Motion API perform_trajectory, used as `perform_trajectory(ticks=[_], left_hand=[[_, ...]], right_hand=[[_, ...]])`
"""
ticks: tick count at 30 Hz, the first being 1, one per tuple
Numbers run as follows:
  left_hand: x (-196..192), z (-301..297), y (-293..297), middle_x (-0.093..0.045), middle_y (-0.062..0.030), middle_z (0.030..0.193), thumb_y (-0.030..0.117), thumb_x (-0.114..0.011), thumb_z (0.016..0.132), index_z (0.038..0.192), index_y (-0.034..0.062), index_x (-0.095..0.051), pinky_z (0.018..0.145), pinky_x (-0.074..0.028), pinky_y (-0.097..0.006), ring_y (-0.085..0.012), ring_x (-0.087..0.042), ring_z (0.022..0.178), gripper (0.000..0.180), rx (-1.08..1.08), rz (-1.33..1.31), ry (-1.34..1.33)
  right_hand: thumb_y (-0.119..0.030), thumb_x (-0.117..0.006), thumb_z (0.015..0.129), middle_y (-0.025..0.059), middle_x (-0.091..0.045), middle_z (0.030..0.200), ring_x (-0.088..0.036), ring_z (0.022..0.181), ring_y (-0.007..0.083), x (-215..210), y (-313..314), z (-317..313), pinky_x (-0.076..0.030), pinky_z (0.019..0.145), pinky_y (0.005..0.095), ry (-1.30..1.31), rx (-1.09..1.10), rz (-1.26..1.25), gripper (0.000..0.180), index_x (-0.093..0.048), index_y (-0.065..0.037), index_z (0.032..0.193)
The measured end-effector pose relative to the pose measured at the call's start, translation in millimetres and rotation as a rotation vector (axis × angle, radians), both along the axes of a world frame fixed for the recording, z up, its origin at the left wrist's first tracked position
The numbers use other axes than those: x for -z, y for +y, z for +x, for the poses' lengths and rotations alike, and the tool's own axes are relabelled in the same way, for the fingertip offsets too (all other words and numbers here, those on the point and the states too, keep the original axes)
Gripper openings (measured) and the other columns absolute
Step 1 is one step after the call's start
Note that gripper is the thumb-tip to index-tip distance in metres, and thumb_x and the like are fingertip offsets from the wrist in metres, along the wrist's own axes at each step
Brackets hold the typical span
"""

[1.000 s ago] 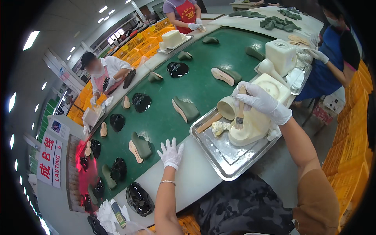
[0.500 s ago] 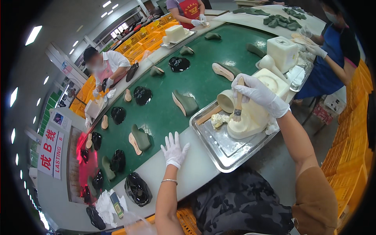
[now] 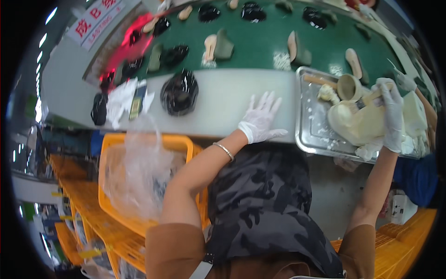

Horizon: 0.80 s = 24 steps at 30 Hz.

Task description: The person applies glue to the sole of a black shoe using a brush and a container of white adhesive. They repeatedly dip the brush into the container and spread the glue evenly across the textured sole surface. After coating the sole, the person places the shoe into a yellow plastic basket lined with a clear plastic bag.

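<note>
The right hand (image 3: 391, 111) clamps its grip on the brush (image 3: 370, 98) at the tub (image 3: 367, 125), over the worktop's (image 3: 223, 102) right-hand tray (image 3: 303, 139); the left hand (image 3: 261, 118) lies fingers apart by the near edge, shoes (image 3: 225, 45) beyond not yet handled.

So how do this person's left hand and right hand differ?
The left hand is empty with its fingers spread, while the right hand is closed on a brush. The left hand is at the white counter; the right hand is over at the metal tray. Both wear white gloves.
</note>
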<state>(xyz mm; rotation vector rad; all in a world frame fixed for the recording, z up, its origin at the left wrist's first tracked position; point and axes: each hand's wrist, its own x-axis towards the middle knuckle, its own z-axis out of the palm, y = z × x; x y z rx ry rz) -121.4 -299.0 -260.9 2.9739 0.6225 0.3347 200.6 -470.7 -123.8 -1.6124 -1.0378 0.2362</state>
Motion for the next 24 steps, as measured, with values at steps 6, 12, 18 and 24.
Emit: perform_trajectory(ticks=[6, 12, 18, 24], left_hand=[[-23.5, -44.2, -44.9, -0.022, -0.0252, 0.139, 0.066, -0.052, 0.071, 0.136, 0.0002, -0.021, 0.104, -0.016, -0.053, -0.0394, -0.018, 0.131, 0.097, 0.161, -0.305, -0.04], [-73.3, -113.3, 38.6, -0.04, -0.0218, 0.128, 0.031, -0.061, 0.075, 0.128, -0.0013, -0.035, 0.1, -0.026, -0.046, -0.0379, -0.036, 0.119, 0.068, -0.271, 0.169, -0.34], [-32.8, -199.4, 165.9, -0.037, -0.0263, 0.13, 0.038, -0.05, 0.086, 0.128, -0.002, -0.037, 0.095, -0.035, -0.042, -0.0407, -0.041, 0.115, 0.06, -0.496, -0.131, -0.059], [-56.9, -181.5, 142.5, -0.045, -0.0235, 0.122, 0.023, -0.056, 0.082, 0.115, 0.0023, -0.05, 0.088, -0.041, -0.041, -0.0404, -0.047, 0.105, 0.04, -0.436, -0.045, -0.005]], right_hand=[[-0.018, -0.048, 0.092, 0.001, -0.059, 0.083, -0.047, 0.059, 0.0029, 2.3, -1.9, 15.9, -0.037, 0.054, 0.0155, 0.045, -0.065, 0.005, 0.02, -0.057, -0.004, 0.102], [-0.018, -0.048, 0.092, 0.0002, -0.059, 0.084, -0.046, 0.059, 0.0026, 0.6, -7.2, 14.1, -0.037, 0.054, 0.016, 0.003, -0.044, 0.002, 0.021, -0.057, -0.004, 0.104], [-0.019, -0.049, 0.09, -0.003, -0.056, 0.077, -0.047, 0.059, 0.0023, -12.5, 3.3, -8.1, -0.037, 0.054, 0.0159, -0.078, 0.002, -0.08, 0.014, -0.056, -0.008, 0.095], [-0.019, -0.048, 0.091, -0.0032, -0.055, 0.076, -0.049, 0.06, 0.0013, -18.7, -3.8, -11.4, -0.038, 0.051, 0.014, 0.073, -0.029, -0.007, 0.011, -0.052, -0.009, 0.09]])
